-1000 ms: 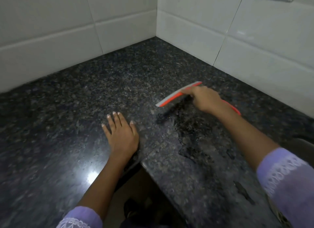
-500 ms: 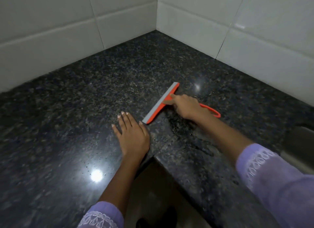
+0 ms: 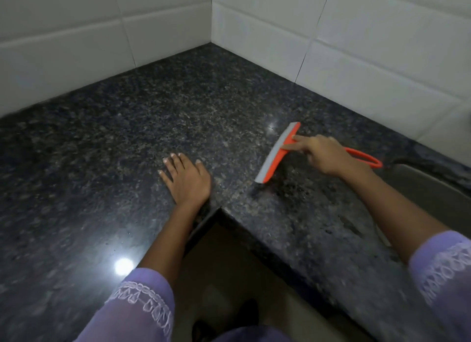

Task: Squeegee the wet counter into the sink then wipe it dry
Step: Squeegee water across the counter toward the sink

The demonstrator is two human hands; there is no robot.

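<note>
An orange squeegee (image 3: 276,154) with a grey rubber blade lies blade-down on the dark speckled granite counter (image 3: 158,117). My right hand (image 3: 322,155) grips its handle, the index finger stretched along the head; the looped handle end sticks out behind the hand toward the sink (image 3: 430,191). Wet dark patches spread over the counter just in front of the blade and toward the front edge. My left hand (image 3: 186,178) rests flat on the counter near the inner corner edge, fingers spread.
White tiled walls (image 3: 356,50) meet in a corner behind the L-shaped counter. The steel sink sits at the right edge, partly behind my right arm. The floor and my feet show in the gap below the counter's inner corner.
My right hand has drawn the squeegee to the right across the counter toward the sink, turning the blade more upright in view. My left hand stays flat on the counter.
</note>
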